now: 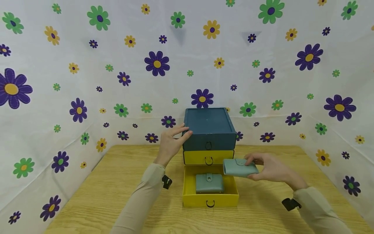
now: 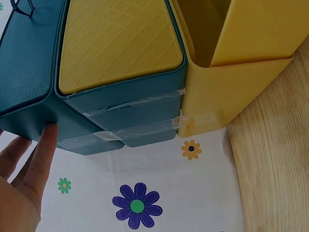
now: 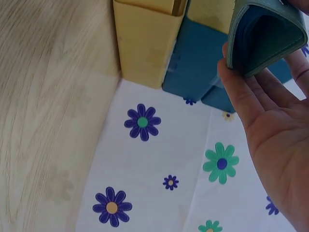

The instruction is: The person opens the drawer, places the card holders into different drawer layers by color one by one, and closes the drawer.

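A small stacked drawer unit [image 1: 208,121] has a blue top and yellow drawers below. Its bottom yellow drawer [image 1: 193,200] is pulled out, and a pale green wallet [image 1: 209,186] with a snap strap lies inside. My right hand [image 1: 270,167] pinches a second pale green wallet [image 1: 238,168] above the drawer's right edge; the right wrist view shows this wallet [image 3: 289,46] from its end, slightly gaping. At the unit's upper left side, my left hand [image 1: 170,143] rests its fingertips against the blue casing [image 2: 72,118], fingers fairly straight.
The unit stands on a wood-grain table [image 1: 122,191]. Behind and beside it hangs a white sheet [image 1: 187,84] printed with purple, green and yellow flowers. The middle yellow drawer [image 1: 193,157] is closed. Clear tape [image 2: 145,101] runs along the unit's side.
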